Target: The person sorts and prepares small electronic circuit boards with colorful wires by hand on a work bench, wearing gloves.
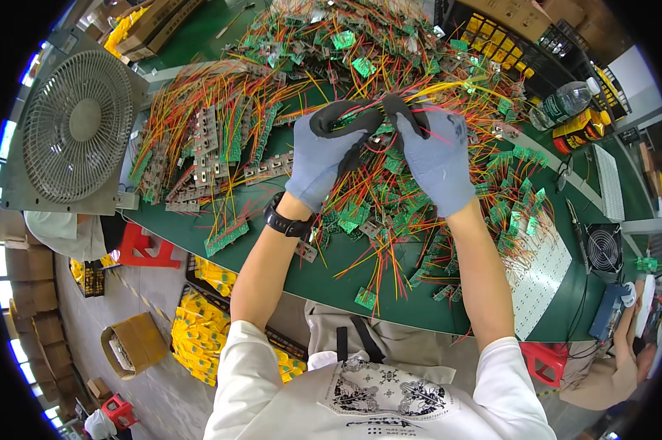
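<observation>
My left hand [331, 150], in a blue-grey glove with dark fingertips, has its fingers curled closed around thin red wires. Close beside it, my right hand [435, 150] in a matching glove pinches red and yellow wires [455, 86], which fan out past its fingertips to the right. The fingers hide whatever lies between the two hands. Beneath and beyond them spreads a large tangled heap of small green circuit boards [353, 216] with wires attached. On the left, long strips of boards [206, 147] with small switches lie among more wires.
A square fan [81, 125] stands at the green table's [272, 268] left side. To the right are a clear bottle [565, 103], a perforated white sheet [540, 279] and a small black fan [604, 248]. A carton [134, 345] and yellow goods [197, 334] sit below; another person's arm [626, 330] shows right.
</observation>
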A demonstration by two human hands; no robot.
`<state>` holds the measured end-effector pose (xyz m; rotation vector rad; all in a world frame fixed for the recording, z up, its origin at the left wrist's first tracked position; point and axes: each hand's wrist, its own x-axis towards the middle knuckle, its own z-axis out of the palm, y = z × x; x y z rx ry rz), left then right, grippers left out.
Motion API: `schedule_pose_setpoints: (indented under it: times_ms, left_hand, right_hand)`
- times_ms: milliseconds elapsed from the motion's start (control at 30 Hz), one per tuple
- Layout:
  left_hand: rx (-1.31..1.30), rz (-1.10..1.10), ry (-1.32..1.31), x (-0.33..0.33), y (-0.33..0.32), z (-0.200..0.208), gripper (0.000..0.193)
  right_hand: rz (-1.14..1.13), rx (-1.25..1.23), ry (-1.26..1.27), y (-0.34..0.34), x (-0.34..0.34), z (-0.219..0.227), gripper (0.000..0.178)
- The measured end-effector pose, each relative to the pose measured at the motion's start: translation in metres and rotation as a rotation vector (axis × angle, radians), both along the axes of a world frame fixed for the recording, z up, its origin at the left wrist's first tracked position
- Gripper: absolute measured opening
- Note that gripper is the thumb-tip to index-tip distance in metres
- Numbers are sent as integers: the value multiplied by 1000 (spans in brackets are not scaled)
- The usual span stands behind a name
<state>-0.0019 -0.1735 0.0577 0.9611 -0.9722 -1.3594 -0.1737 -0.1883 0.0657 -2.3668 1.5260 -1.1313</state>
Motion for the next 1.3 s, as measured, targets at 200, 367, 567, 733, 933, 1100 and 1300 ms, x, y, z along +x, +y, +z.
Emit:
schedule_pose_setpoints:
  times_ms: [200, 367, 567, 733, 933, 1100, 1300]
  left_hand:
    - [-363, 234, -343, -10, -2, -13, 29]
    - [-146, 290, -37, -8, -4, -6, 23]
    - [-156, 145, -35, -13, 11, 13, 19]
    - [-273, 163, -19, -12, 6, -6, 30]
    - [-186, 248, -240, -19, 8, 0, 22]
    - [-231, 329, -210, -21, 4, -7, 18]
    - [-83, 422, -70, -16, -1, -7, 19]
  right_hand:
    - [-28, -371, 42, 0, 11, 0, 21]
    - [-244, 102, -95, 5, -4, 35, 28]
    - [165, 333, -321, 12, 0, 32, 35]
    - [195, 229, -435, 8, 16, 8, 27]
    - [-66, -158, 77, 10, 13, 3, 16]
    - [-37, -161, 75, 6, 14, 8, 24]
    - [-83, 63, 36, 9, -3, 32, 25]
